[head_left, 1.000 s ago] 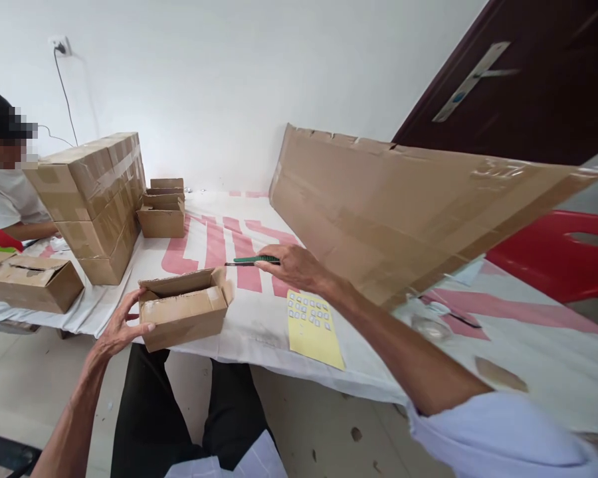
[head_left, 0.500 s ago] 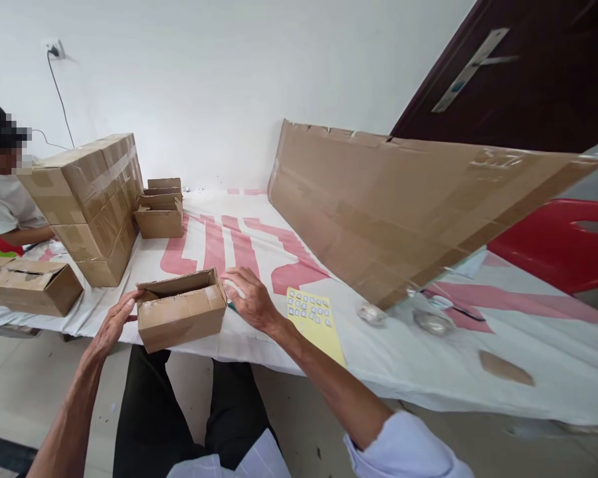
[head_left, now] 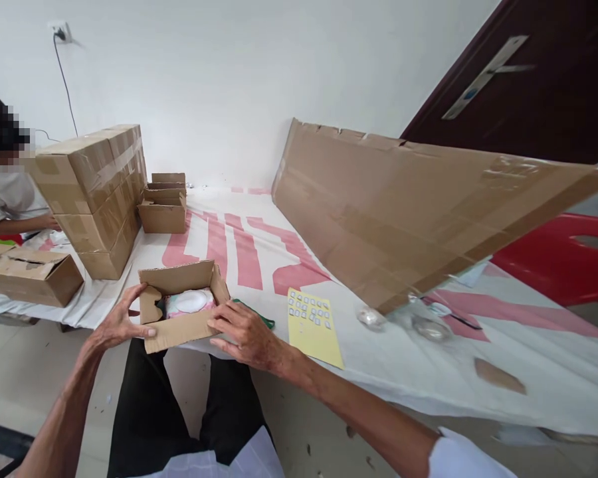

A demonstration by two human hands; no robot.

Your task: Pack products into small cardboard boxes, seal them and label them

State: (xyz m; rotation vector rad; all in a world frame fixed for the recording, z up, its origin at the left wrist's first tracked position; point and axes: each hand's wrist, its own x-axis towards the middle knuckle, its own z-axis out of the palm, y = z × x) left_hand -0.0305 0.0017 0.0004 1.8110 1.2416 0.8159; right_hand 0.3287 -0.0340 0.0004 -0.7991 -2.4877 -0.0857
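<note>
An open cardboard box is at the table's near edge, tilted so its inside faces me. In it lies a colourful packet with a white oval on top, perhaps a pack of wipes. My left hand grips the box's left end, thumb on the front flap and fingers behind. My right hand holds the right front corner, fingers bent over the cardboard edge. Something narrow and green shows just beyond my right hand, mostly hidden. A yellow sheet with rows of small pale stickers lies to the right.
Taped cartons are stacked at the left, with small open boxes beside them. Another long box lies at far left, near a seated person. A large cardboard panel leans at the right. Clear plastic bundles lie below it.
The box has tipped towards me and its top is open wider, revealing the packet. My right hand has come down from the right end to the front corner; my left thumb now presses the front.
</note>
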